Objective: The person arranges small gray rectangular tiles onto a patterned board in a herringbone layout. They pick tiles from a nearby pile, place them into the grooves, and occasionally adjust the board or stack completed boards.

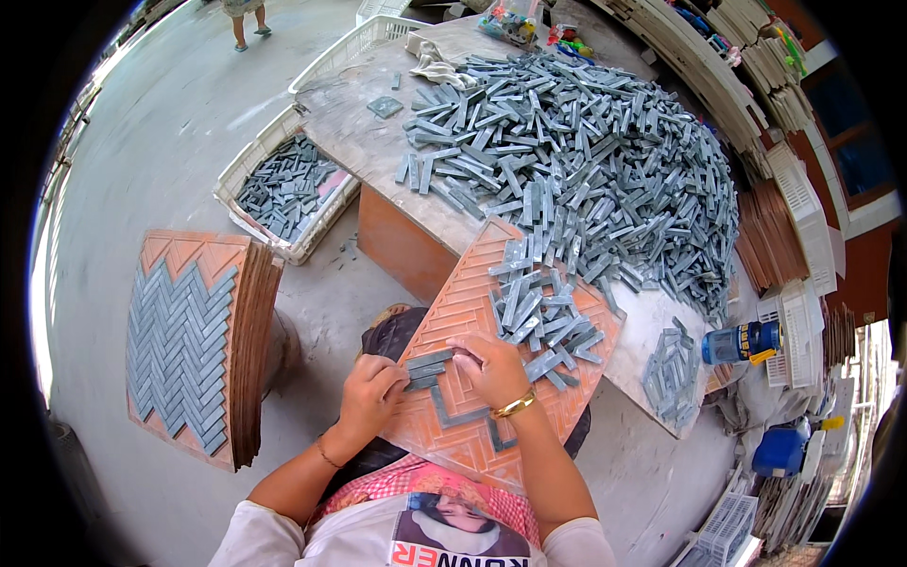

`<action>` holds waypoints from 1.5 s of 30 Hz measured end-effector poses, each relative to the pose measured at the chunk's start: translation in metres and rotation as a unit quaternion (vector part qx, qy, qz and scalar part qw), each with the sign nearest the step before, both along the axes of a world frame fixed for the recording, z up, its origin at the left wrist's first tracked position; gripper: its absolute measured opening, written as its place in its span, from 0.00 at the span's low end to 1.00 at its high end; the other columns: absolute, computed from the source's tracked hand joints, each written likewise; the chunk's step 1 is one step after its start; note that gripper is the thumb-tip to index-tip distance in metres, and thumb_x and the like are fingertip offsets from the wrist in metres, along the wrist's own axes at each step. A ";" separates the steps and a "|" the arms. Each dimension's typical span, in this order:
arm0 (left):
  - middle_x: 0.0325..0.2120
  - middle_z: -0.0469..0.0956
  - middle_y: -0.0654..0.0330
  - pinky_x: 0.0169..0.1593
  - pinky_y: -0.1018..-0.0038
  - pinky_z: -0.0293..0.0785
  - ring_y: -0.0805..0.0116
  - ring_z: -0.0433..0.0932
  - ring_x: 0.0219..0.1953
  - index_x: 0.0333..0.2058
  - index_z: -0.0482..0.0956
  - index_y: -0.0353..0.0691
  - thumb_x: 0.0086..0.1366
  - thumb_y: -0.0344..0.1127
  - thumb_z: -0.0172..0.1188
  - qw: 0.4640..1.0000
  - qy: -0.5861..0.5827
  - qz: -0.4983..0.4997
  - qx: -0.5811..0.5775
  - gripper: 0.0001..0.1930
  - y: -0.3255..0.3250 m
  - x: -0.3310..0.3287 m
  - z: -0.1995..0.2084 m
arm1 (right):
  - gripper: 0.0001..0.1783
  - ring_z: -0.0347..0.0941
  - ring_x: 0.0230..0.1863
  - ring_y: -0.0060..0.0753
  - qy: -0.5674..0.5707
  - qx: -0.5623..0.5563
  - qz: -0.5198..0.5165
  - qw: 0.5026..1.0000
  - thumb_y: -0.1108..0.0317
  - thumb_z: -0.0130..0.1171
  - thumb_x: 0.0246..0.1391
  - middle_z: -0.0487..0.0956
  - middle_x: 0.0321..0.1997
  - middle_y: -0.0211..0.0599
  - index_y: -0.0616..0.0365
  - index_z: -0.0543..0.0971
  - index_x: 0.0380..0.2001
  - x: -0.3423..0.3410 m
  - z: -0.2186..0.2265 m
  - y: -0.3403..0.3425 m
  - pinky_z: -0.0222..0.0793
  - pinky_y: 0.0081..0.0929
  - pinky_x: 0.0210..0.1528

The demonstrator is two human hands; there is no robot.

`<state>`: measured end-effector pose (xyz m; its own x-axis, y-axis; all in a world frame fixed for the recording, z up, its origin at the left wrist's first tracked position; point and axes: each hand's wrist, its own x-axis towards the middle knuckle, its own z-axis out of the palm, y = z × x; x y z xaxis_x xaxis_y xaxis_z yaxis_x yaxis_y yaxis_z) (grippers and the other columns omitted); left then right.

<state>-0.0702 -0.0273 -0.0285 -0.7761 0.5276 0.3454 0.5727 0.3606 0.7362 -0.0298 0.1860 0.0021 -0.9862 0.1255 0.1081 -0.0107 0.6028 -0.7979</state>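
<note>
An orange grooved board [444, 310] with a herringbone pattern lies tilted across my lap, its far end against the table. Just above its near left part, several grey tile strips [429, 369] sit side by side between my hands. My left hand [369, 395] is closed, its fingertips pinching the strips' left ends. At their right ends, my right hand [489, 370] has thumb and fingers closed on them. A few strips [456, 414] lie in the grooves beneath my right wrist. Loose tile strips [543, 317] are heaped on the board's far right part.
A big pile of tile strips [595, 161] covers much of the table [350, 123]. At left stands a stack of boards [248, 350], topped by a herringbone tile sheet [179, 350]. A white crate [326, 225] holds more strips. A blue jar [742, 342] stands at the table's right.
</note>
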 end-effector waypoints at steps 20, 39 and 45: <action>0.65 0.56 0.55 0.67 0.53 0.45 0.58 0.54 0.67 0.63 0.58 0.37 0.54 0.57 0.57 0.960 0.082 -0.059 -0.262 0.43 0.009 0.017 0.010 | 0.08 0.73 0.22 0.33 0.076 0.008 -0.269 0.960 0.70 0.63 0.51 0.76 0.23 0.40 0.63 0.76 0.25 0.038 0.005 0.001 0.69 0.27 0.25; 0.67 0.53 0.54 0.65 0.47 0.45 0.53 0.50 0.69 0.65 0.56 0.38 0.56 0.61 0.52 0.971 0.027 -0.092 -0.219 0.44 0.010 0.016 0.007 | 0.16 0.74 0.24 0.19 -0.106 -0.311 -0.346 0.879 0.71 0.63 0.50 0.79 0.29 0.34 0.68 0.75 0.41 0.069 0.008 0.014 0.70 0.15 0.25; 0.67 0.53 0.54 0.65 0.47 0.47 0.52 0.50 0.69 0.65 0.56 0.38 0.55 0.59 0.55 0.972 0.025 -0.090 -0.217 0.44 0.009 0.018 0.007 | 0.11 0.74 0.24 0.19 -0.095 -0.367 -0.313 0.871 0.73 0.60 0.52 0.78 0.29 0.32 0.67 0.75 0.39 0.100 0.006 0.006 0.70 0.15 0.25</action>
<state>-0.0526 -0.0182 -0.0215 -0.6455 0.7579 0.0947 0.6867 0.5216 0.5063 0.0702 0.1924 0.0081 -0.6909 0.6119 -0.3850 0.3102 -0.2300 -0.9224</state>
